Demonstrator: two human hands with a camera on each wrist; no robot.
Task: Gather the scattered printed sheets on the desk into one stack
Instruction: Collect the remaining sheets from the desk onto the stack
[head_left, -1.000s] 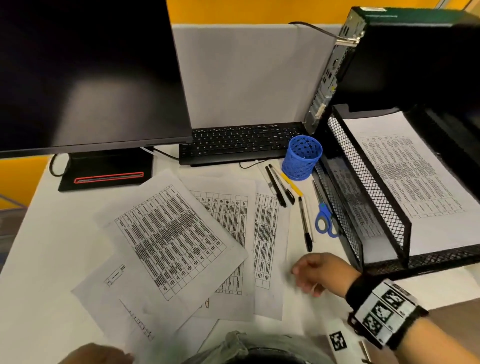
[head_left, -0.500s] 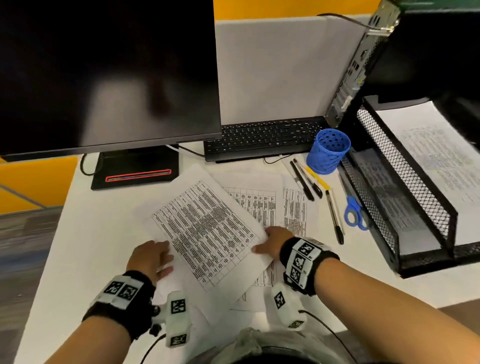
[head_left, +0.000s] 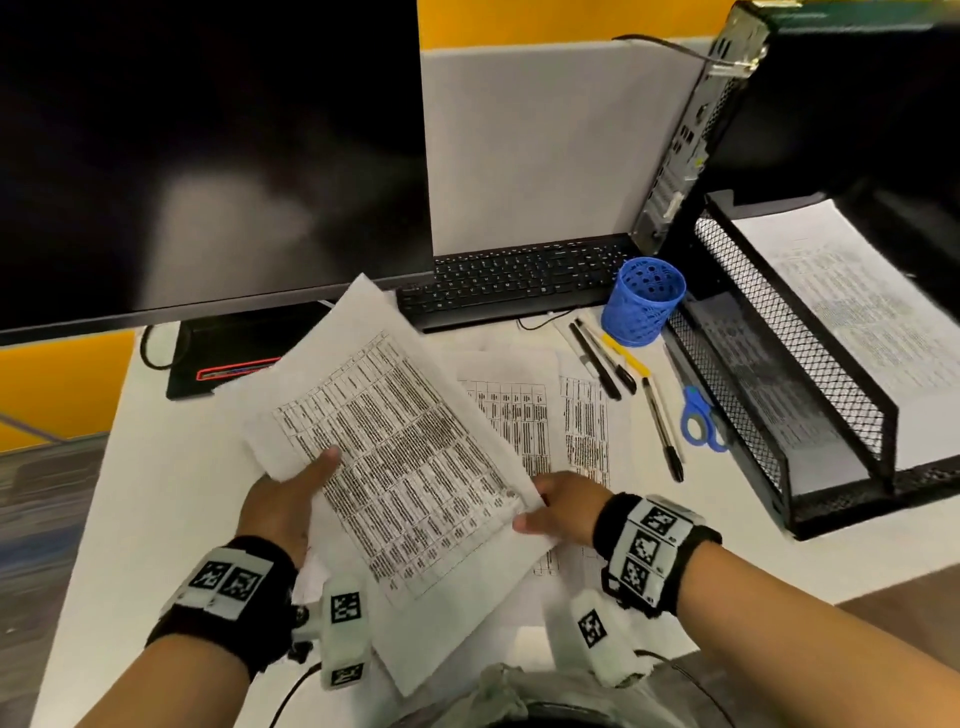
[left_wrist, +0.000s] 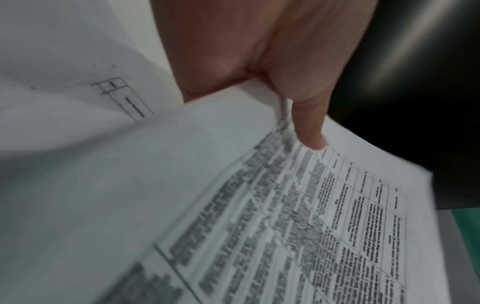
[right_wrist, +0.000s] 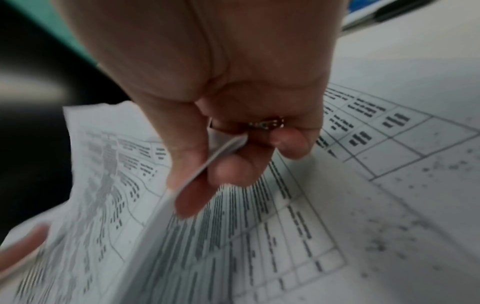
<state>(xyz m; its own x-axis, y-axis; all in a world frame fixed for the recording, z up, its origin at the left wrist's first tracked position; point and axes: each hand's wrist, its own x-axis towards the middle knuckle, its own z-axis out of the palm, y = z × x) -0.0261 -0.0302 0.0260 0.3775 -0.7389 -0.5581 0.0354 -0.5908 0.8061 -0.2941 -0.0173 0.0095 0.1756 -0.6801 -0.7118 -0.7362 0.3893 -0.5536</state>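
A printed sheet (head_left: 395, 447) with a dense table is lifted off the white desk (head_left: 156, 467), tilted, its far corner up near the monitor. My left hand (head_left: 291, 499) pinches its left edge, thumb on top; the left wrist view shows the thumb on the sheet (left_wrist: 259, 205). My right hand (head_left: 561, 506) pinches the right edge, and the right wrist view shows thumb and fingers closed on the sheet's edge (right_wrist: 197, 174). Two more printed sheets (head_left: 524, 410) (head_left: 587, 415) lie flat on the desk to the right. Another sheet (left_wrist: 78, 82) lies under the lifted one.
A monitor (head_left: 208, 156) and its stand (head_left: 228, 358) are at the back left, a keyboard (head_left: 519, 280) behind the sheets. A blue pen cup (head_left: 644, 301), several pens (head_left: 623, 374), blue scissors (head_left: 701, 415) and a black mesh tray (head_left: 800, 374) holding paper stand on the right.
Both hands came onto the top sheet, took hold of its left and right edges, and raised it off the desk toward the monitor. The camera view shifted left and closer.
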